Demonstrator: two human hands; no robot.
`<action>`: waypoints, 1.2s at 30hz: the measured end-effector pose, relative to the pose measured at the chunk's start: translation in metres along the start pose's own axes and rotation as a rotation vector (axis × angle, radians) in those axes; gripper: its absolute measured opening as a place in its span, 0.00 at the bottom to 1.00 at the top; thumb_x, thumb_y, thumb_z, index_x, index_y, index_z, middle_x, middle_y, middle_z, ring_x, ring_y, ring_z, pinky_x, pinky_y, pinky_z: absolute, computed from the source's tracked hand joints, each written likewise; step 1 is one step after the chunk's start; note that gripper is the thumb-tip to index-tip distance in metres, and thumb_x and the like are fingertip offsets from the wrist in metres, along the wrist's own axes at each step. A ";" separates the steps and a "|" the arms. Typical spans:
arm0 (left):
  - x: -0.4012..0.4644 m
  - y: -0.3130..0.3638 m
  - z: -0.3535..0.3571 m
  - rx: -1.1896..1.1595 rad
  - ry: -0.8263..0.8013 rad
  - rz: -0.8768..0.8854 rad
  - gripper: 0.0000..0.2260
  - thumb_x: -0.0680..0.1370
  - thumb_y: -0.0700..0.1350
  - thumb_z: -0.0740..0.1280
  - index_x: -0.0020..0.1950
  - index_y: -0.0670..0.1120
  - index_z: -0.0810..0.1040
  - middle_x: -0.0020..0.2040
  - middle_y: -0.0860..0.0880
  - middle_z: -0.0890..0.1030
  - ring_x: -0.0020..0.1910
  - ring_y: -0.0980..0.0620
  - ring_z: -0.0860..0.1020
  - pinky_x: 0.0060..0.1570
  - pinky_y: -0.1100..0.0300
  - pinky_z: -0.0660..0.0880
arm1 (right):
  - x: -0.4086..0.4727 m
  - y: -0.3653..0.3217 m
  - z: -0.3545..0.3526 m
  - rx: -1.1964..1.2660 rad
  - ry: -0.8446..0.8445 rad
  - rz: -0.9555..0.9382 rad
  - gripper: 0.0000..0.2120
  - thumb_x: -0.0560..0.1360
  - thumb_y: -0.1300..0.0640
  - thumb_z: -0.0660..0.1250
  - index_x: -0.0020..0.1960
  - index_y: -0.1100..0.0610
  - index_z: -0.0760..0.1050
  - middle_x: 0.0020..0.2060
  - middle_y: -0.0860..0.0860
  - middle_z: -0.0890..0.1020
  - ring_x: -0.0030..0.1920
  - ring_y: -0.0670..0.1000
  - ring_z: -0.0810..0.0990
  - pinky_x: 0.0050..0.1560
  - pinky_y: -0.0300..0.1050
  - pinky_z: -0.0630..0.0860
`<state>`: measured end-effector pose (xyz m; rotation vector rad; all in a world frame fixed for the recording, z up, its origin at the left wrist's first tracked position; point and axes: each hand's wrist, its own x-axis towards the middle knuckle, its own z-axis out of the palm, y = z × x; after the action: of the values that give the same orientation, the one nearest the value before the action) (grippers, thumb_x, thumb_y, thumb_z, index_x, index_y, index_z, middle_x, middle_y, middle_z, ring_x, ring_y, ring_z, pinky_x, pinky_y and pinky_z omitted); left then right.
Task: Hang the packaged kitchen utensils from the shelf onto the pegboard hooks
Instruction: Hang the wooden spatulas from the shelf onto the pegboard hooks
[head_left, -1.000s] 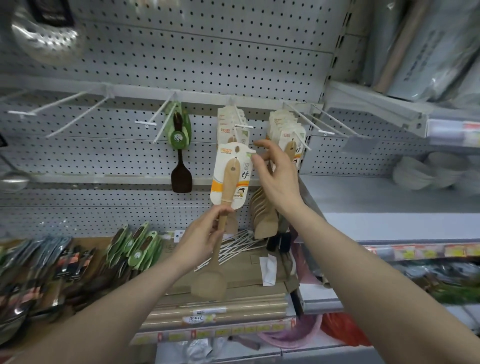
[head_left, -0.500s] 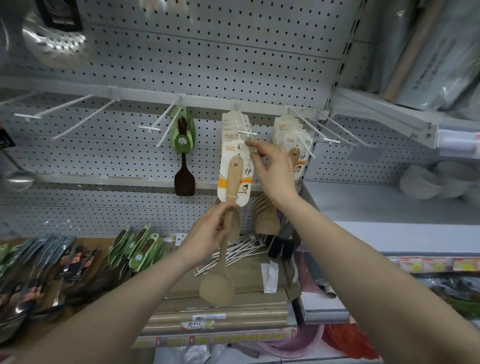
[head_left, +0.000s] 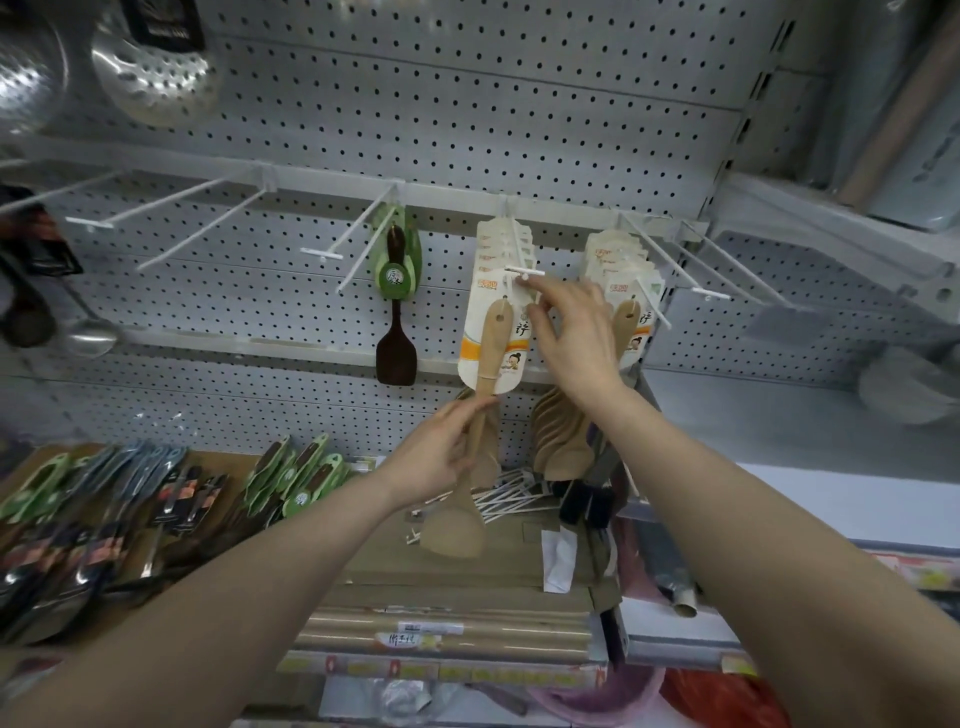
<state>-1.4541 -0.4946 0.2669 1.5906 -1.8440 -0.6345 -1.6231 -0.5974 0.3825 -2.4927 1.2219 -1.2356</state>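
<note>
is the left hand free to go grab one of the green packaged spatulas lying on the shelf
Probably not yet: the left hand grips the handle of the carded wooden spatula, not yet on its hook. The green packaged spatulas lie unobstructed lower left.

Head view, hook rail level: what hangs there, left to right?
Empty white hooks → green-carded dark spatula → wooden spatula pack being hung, right hand at its top → second stack of wooden spatula packs → more empty hooks.
</note>
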 end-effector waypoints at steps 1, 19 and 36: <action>-0.002 0.002 -0.003 0.022 0.000 -0.004 0.36 0.77 0.36 0.69 0.76 0.62 0.60 0.69 0.57 0.66 0.62 0.62 0.70 0.58 0.79 0.65 | -0.002 -0.001 -0.001 -0.048 -0.009 -0.016 0.16 0.81 0.57 0.63 0.67 0.50 0.76 0.54 0.51 0.81 0.59 0.55 0.72 0.57 0.52 0.68; -0.203 -0.052 -0.199 0.675 0.355 -0.028 0.24 0.80 0.48 0.66 0.75 0.51 0.66 0.69 0.48 0.73 0.65 0.46 0.73 0.62 0.50 0.73 | -0.079 -0.203 0.077 -0.380 -0.295 -0.326 0.18 0.80 0.52 0.64 0.68 0.57 0.75 0.57 0.55 0.79 0.58 0.59 0.76 0.56 0.55 0.69; -0.567 -0.201 -0.404 0.845 0.581 -0.601 0.21 0.77 0.49 0.69 0.69 0.48 0.74 0.58 0.44 0.78 0.56 0.39 0.76 0.53 0.48 0.74 | -0.128 -0.577 0.294 -0.020 -0.477 -0.864 0.20 0.81 0.51 0.64 0.71 0.56 0.73 0.54 0.56 0.77 0.56 0.58 0.75 0.56 0.53 0.66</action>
<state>-0.9759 0.0468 0.3263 2.5558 -1.2113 0.4520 -1.1047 -0.1911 0.3438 -3.1618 0.0198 -0.6040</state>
